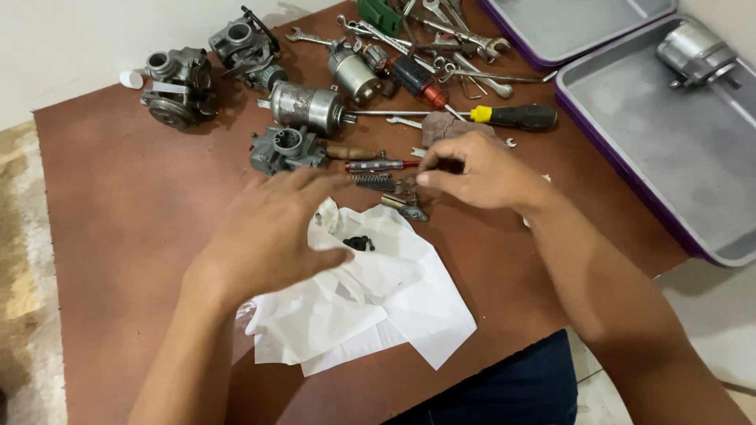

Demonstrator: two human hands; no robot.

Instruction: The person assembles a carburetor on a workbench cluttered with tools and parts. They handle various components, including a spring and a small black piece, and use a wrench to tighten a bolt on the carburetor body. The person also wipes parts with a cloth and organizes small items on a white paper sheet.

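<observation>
Head view: the right hand (480, 171) has its fingers (429, 179) pinched together over a cluster of small metal parts (403, 197) on the tabletop (126, 205); whether anything sits between the fingertips is too small to tell. A coil spring (370, 181) lies just left of them, and a thin red-tipped tool (379, 165) just above that. The hand hides part of a brownish block (445, 126) behind it.

The left hand (272, 232) hovers palm down with fingers spread apart and slightly blurred, holding nothing, over the left side of a crumpled white paper sheet (378, 307). A few small dark bits (359, 243) lie on the paper (their kind is not clear).

Both forearms come in from the bottom edge and are cut off there.

Farther out sit a grey carburetor body (282, 149), a cylindrical motor (307, 106), a yellow-and-black screwdriver (516, 116) and a heap of wrenches (449, 31). Two more carburetors (177, 86) stand at the far left. At right, two grey trays with purple rims (669, 142) are partly cut off; one holds a metal cylinder (697, 51).
</observation>
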